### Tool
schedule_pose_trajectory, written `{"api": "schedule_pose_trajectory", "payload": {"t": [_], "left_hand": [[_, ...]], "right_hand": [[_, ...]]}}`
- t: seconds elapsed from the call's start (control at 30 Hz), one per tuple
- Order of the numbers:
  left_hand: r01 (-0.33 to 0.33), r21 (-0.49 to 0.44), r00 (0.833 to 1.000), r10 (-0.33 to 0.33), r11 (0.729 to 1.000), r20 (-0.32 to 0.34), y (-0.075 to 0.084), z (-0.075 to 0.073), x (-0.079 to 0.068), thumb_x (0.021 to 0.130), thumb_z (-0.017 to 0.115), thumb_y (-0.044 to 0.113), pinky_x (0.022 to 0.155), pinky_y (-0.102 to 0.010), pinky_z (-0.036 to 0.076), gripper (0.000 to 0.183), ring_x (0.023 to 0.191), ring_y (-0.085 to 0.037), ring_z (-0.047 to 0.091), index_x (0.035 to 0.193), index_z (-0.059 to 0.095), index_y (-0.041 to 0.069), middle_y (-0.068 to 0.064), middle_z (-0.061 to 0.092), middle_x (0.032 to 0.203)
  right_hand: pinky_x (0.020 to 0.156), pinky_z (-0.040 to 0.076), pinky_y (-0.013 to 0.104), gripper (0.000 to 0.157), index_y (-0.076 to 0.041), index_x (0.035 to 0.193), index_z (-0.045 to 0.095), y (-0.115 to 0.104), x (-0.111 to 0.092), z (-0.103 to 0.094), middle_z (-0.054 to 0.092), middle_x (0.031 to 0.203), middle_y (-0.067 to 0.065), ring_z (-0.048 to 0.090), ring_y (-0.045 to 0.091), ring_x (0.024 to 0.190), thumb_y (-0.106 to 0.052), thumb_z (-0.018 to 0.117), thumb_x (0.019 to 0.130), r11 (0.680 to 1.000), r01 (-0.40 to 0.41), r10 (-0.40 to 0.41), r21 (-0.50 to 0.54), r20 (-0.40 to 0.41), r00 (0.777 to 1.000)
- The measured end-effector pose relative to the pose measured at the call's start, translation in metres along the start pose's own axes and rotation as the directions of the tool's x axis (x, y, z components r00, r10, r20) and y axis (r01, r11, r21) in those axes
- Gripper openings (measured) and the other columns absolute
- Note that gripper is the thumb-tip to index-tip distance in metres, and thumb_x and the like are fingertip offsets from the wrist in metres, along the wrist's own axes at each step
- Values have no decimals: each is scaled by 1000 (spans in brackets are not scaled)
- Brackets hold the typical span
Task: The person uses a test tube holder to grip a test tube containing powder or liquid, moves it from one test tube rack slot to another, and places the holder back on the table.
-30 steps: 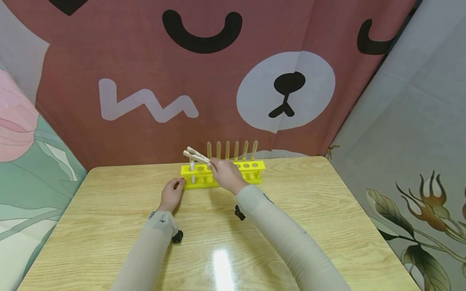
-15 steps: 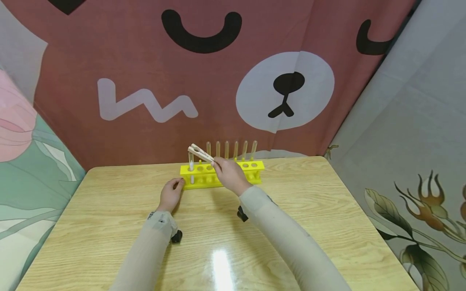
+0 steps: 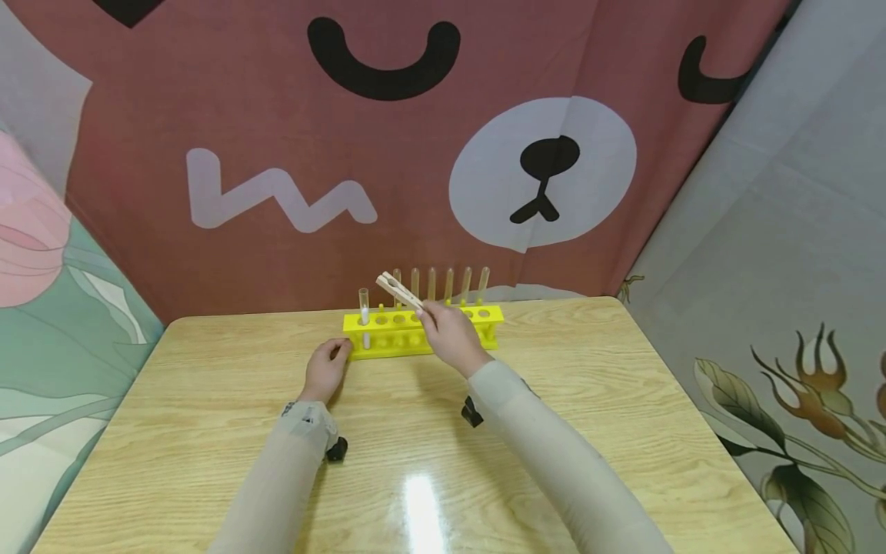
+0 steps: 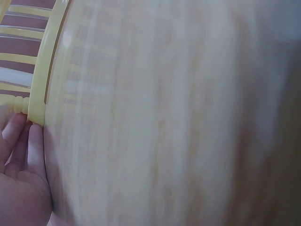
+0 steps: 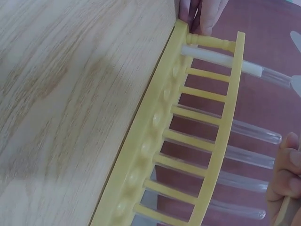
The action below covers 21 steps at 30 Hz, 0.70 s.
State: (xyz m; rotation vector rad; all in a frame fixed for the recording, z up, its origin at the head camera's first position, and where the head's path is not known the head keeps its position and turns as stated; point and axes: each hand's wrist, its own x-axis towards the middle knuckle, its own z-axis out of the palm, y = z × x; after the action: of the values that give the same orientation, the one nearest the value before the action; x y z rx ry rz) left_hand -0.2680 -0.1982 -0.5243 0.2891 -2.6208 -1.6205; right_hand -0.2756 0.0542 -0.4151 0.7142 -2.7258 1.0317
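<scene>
A yellow test tube rack stands near the table's back edge. In its leftmost hole stands an upright glass test tube with white contents, seen also in the right wrist view. My left hand holds the rack's left end low down, its fingertips at the base and end post in the left wrist view. My right hand grips a wooden test tube clamp by its rear, above the rack. The clamp tilts up to the left, its tip apart from the white-filled tube and nothing between its arms.
Several clear test tubes stand upside down on pegs along the rack's back. Behind the wooden table hangs a pink bear-print curtain. A flowered curtain borders the right side.
My right hand has moved to the right with the test tube clamp, drawing its tip off the white-filled tube's top. The left hand, rack and tube have stayed in place.
</scene>
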Motion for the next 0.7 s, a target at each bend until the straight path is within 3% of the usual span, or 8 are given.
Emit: {"api": "schedule_pose_trajectory", "payload": {"t": [0.4, 0.7], "left_hand": [[0, 4, 1000, 0, 1000, 3, 1, 0, -1, 110, 45, 28, 114, -53, 35, 42, 135, -38, 45, 135, 59, -2, -23, 52, 143], [1, 8, 1000, -1, 1000, 5, 0, 0, 0, 110, 45, 29, 114, -53, 35, 43, 136, -38, 45, 136, 58, -2, -23, 52, 143]], "right_hand": [[41, 31, 22, 25, -2, 105, 63, 15, -10, -4, 45, 61, 1, 36, 11, 45, -23, 50, 109, 999, -2, 4, 35, -42, 999], [40, 33, 23, 31, -3, 128, 65, 21, -16, -5, 50, 64, 1, 38, 11, 46, -23, 51, 108, 998, -40, 44, 47, -84, 996]]}}
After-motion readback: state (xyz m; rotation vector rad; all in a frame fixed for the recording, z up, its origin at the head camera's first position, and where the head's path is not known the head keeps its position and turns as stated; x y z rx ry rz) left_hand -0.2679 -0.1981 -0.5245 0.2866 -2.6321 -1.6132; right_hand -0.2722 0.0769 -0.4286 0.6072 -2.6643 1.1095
